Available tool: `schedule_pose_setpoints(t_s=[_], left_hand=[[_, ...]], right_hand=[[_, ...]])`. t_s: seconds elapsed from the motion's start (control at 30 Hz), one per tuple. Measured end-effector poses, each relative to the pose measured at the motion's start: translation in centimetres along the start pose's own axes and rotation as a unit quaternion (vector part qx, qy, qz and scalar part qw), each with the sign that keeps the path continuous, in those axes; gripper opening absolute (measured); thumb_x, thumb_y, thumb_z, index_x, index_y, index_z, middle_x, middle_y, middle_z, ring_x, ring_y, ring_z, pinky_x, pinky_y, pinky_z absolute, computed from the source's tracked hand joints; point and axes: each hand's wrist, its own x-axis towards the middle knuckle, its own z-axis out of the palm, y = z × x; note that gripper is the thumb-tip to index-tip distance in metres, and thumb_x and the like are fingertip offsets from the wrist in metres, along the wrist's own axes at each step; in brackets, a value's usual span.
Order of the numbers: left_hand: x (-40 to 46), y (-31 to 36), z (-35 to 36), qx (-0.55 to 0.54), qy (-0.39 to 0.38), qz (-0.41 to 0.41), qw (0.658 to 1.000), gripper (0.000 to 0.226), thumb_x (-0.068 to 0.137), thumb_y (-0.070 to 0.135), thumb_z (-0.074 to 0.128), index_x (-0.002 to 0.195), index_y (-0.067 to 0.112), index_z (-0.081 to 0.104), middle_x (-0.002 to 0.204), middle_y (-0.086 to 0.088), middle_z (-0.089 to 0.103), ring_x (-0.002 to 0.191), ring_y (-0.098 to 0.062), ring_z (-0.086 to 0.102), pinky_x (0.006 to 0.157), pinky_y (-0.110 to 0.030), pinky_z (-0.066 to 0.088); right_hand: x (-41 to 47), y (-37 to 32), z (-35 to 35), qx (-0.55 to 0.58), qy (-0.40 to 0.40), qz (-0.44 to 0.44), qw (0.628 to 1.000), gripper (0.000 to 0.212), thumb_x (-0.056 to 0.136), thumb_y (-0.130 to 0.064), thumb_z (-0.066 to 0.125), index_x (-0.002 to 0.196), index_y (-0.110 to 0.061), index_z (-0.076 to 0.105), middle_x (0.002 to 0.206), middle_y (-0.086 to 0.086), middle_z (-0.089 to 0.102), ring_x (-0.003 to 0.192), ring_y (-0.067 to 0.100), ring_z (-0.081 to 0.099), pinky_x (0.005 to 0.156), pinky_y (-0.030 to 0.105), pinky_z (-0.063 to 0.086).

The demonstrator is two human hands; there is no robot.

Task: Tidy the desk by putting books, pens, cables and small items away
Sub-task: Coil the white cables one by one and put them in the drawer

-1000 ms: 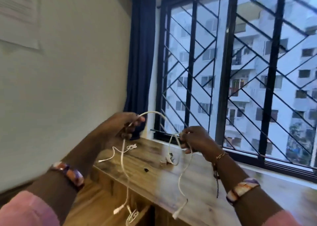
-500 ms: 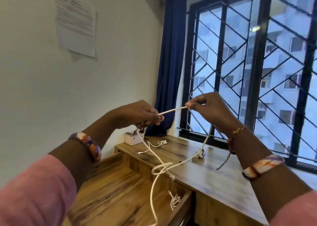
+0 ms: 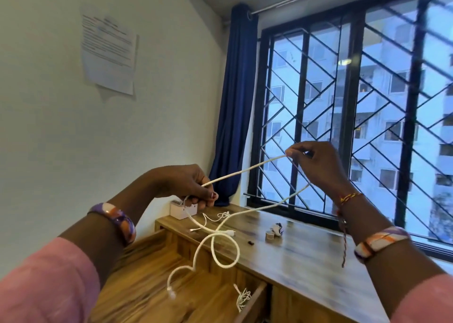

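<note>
The left hand (image 3: 186, 188) and right hand (image 3: 316, 161) each pinch the white cable (image 3: 245, 172), stretched above the desk (image 3: 306, 261). One coiled cable (image 3: 242, 298) lies in the open drawer (image 3: 215, 298); a thin cable (image 3: 215, 218) and small items (image 3: 274, 232) remain out.

Cool daylight from the window (image 3: 355, 126) — soft overall blur, wide-angle bowing at edges

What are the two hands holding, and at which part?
Both hold the white cable: left hand grips a loop, right hand pinches it mid-length.
</note>
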Motion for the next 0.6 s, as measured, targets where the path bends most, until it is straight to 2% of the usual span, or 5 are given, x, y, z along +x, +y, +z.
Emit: schedule_pose_setpoints(t_s=[0.1, 0.2, 0.33, 0.5, 0.6], left_hand=[[0.7, 0.8, -0.4, 0.020, 0.048, 0.024, 0.998, 0.014, 0.088, 0.014, 0.060, 0.082, 0.011, 0.073, 0.060, 0.003, 0.067, 0.044, -0.003, 0.053, 0.045, -0.011, 0.040], [2.0, 1.9, -1.2, 0.101, 0.184, 0.062, 0.976, 0.012, 0.084, 0.020, 0.066, 0.083, 0.011, 0.074, 0.058, 0.003, 0.066, 0.044, -0.003, 0.050, 0.045, -0.013, 0.037], [2.8, 2.1, -1.4, 0.250, 0.443, 0.135, 0.850, 0.018, 0.085, 0.024, 0.065, 0.095, 0.012, 0.074, 0.070, -0.006, 0.068, 0.061, -0.018, 0.059, 0.058, -0.026, 0.041], [4.2, 0.5, -0.9, 0.176, 0.217, 0.037, 0.959, 0.030, 0.077, 0.039, 0.069, 0.058, 0.016, 0.064, 0.048, 0.003, 0.054, 0.042, -0.008, 0.044, 0.043, -0.016, 0.035], [4.7, 0.5, 0.3, -0.121, 0.150, 0.068, 0.979, 0.036, 0.069, 0.047, 0.065, 0.058, 0.013, 0.060, 0.043, 0.005, 0.042, 0.039, -0.007, 0.035, 0.039, -0.017, 0.029]], right_hand=[[0.0, 1.4, -1.1, -0.019, 0.015, 0.012, 1.000, 0.007, 0.083, -0.021, 0.067, 0.079, -0.021, 0.073, 0.077, -0.005, 0.067, 0.066, 0.003, 0.056, 0.065, 0.018, 0.040], [-0.5, 2.2, -1.8, -0.040, 0.014, -0.004, 0.999, 0.009, 0.084, -0.019, 0.066, 0.080, -0.016, 0.074, 0.075, -0.005, 0.066, 0.058, -0.001, 0.053, 0.060, 0.010, 0.035], [-1.2, 4.3, -3.3, -0.078, 0.037, -0.038, 0.996, 0.010, 0.085, -0.012, 0.065, 0.085, -0.009, 0.074, 0.082, 0.003, 0.067, 0.071, 0.013, 0.057, 0.067, 0.018, 0.038], [-1.0, 7.5, -5.7, -0.115, 0.069, -0.014, 0.991, 0.012, 0.085, -0.014, 0.065, 0.087, -0.007, 0.074, 0.087, 0.013, 0.070, 0.080, 0.027, 0.061, 0.077, 0.038, 0.048], [-0.8, 9.2, -6.8, -0.125, 0.089, 0.004, 0.988, 0.013, 0.086, -0.014, 0.063, 0.088, -0.006, 0.073, 0.090, 0.016, 0.071, 0.081, 0.031, 0.062, 0.078, 0.043, 0.049]])
